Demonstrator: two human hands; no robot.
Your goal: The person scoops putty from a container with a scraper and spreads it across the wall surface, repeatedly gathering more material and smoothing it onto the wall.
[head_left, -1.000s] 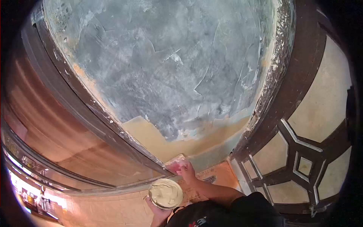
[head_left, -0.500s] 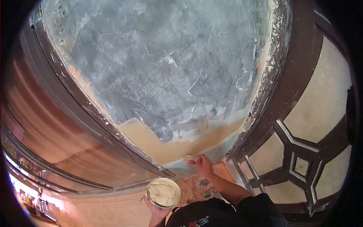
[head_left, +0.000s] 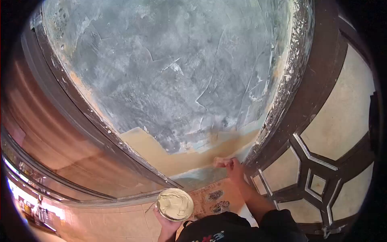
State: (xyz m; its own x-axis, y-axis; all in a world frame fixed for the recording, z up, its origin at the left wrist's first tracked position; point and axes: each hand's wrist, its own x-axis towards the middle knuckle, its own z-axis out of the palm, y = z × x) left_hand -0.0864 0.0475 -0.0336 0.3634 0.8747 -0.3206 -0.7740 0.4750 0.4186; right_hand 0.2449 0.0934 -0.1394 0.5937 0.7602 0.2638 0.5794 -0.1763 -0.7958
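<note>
My left hand [head_left: 165, 221] holds a round tub [head_left: 175, 220] from below. Cream-coloured putty [head_left: 175, 203] fills it, with swirled ridges on top. A thin dark edge of some tool [head_left: 150, 207] sticks out beside the left fingers. Low on the wall, my right hand [head_left: 234, 167] is closed on a flat putty spreader [head_left: 220, 162], largely covered by the fingers. The spreader lies at the lower edge of a tan putty band [head_left: 189, 159]. Above that band the wall [head_left: 177, 92] is grey, patchy and marked by ridges.
A dark wooden frame [head_left: 92, 117] and brown glossy panel [head_left: 56, 125] border the wall on the left. On the right stands a chipped frame [head_left: 288, 76] and a dark door with pale panels [head_left: 338, 105]. A stained reddish mat [head_left: 205, 197] lies on the tiled floor [head_left: 117, 222].
My right hand has moved right and slightly up along the wall with the spreader. My left hand and the tub stay nearly in place. The view has shifted slightly.
</note>
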